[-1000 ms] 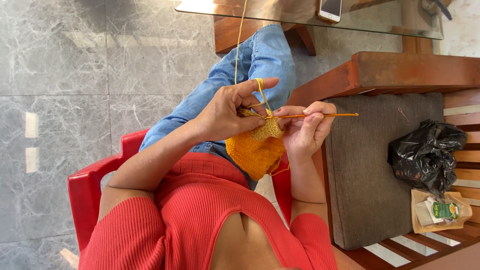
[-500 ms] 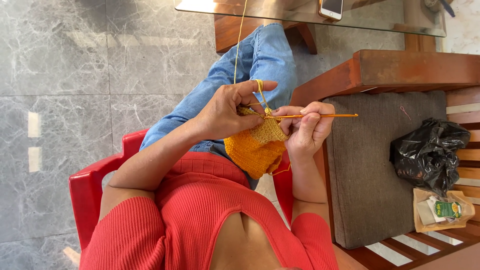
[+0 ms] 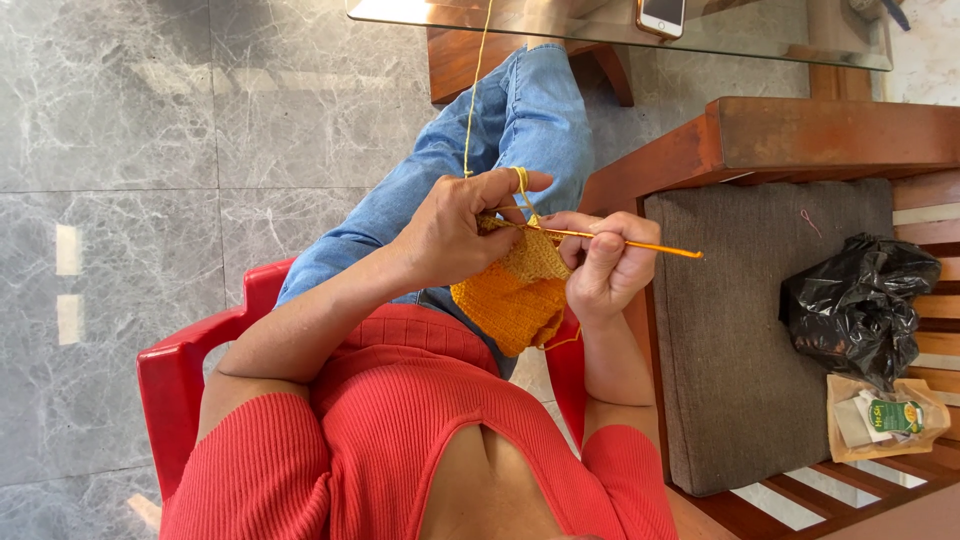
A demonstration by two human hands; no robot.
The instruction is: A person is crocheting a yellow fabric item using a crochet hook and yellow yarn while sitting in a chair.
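Seated in a red plastic chair [image 3: 185, 365], you work a piece of orange crochet fabric [image 3: 515, 300] held between both hands above your lap. Your left hand [image 3: 455, 232] is clenched on the upper edge of the fabric, its grip pinching the work while a strand of yellow yarn [image 3: 478, 80] loops over the raised forefinger and runs away up the frame, over your blue jeans [image 3: 500, 125], toward the glass table [image 3: 760, 40]. Your right hand [image 3: 605, 265] has its grip closed around an orange crochet hook [image 3: 630, 241]; the hook's shaft lies nearly level, one end buried in the stitches just beside the left hand's fingers, the other end sticking out past your knuckles over the grey seat cushion [image 3: 755, 330]. The fabric hangs down from the two hands, touching both, and rests against your red ribbed top [image 3: 400, 420].

A phone [image 3: 661, 14] lies on the glass table. On the wooden bench to your right, beyond the cushion, sit a crumpled black plastic bag [image 3: 860, 305] and, just beside it, a brown paper packet [image 3: 880, 420]. Grey marble floor [image 3: 130, 150] fills the left of the view.
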